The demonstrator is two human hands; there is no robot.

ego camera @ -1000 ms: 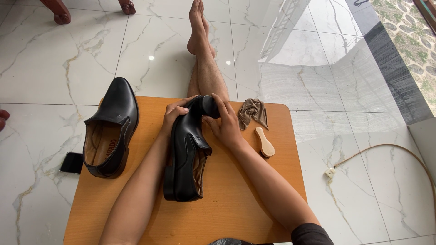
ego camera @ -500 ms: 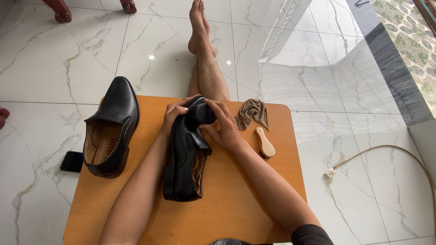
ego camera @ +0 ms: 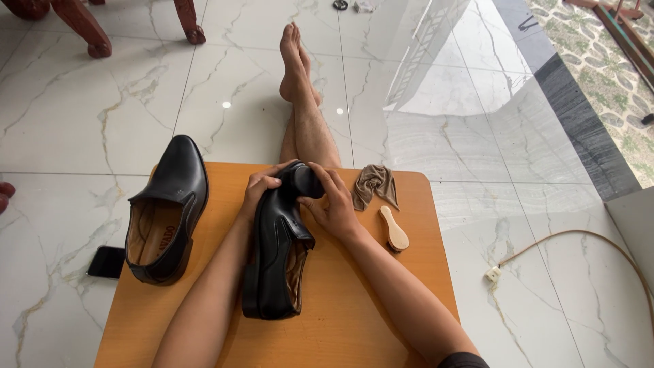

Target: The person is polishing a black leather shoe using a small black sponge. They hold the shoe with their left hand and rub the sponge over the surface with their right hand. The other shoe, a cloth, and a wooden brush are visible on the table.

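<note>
**Both hands on the shoe at frame centre**

I see my left hand (ego camera: pixel 257 193) curled over the left side of a black shoe (ego camera: pixel 279 252), fingers closed on the upper near the toe. My right hand (ego camera: pixel 332 204) wraps the toe end from the right, fingers bent around it; a small dark thing sits under those fingers, but I cannot tell what it is. The shoe lies on its side on the counter (ego camera: pixel 354 320), toe toward the top of the frame, heel toward the bottom, its opening facing right.

A second shoe (ego camera: pixel 167 211) stands upright at the left edge of the counter, well apart from the first, opening toward the bottom of the frame. To the right of my hands lies a crumpled brown cloth (ego camera: pixel 375 185), and just below it a wooden brush (ego camera: pixel 394 230). A phone (ego camera: pixel 107 262) lies on the marble floor at lower left. A cable (ego camera: pixel 579 238) runs across the floor at right. My bare legs (ego camera: pixel 303 102) stretch toward the top centre.
</note>
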